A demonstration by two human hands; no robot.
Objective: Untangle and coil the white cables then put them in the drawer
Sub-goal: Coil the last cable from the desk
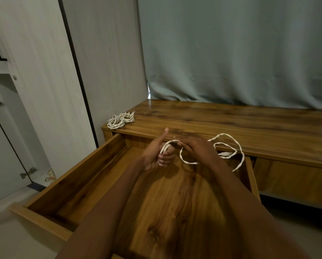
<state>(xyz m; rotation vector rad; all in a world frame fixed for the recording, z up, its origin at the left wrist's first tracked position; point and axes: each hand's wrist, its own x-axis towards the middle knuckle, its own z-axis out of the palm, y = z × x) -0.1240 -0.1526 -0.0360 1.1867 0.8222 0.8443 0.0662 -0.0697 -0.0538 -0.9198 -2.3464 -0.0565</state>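
Note:
A white braided cable [229, 136] hangs in loose loops over the open wooden drawer [93, 165]. My left hand [157, 153] holds one end with curled fingers and a raised thumb, a loop lying across those fingers. My right hand [197, 148] pinches the same cable just to the right, and the rest trails rightward to a plug near the desk's front edge. Two coiled white cables [121, 119] lie on the desk's left corner. I see no cable on the visible drawer floor.
The wooden desk top [231, 116] runs to the right under a grey-green curtain [231, 49]. A white wardrobe [44, 71] stands at the left, close to the drawer's side. A closed drawer front [294, 180] sits at the right.

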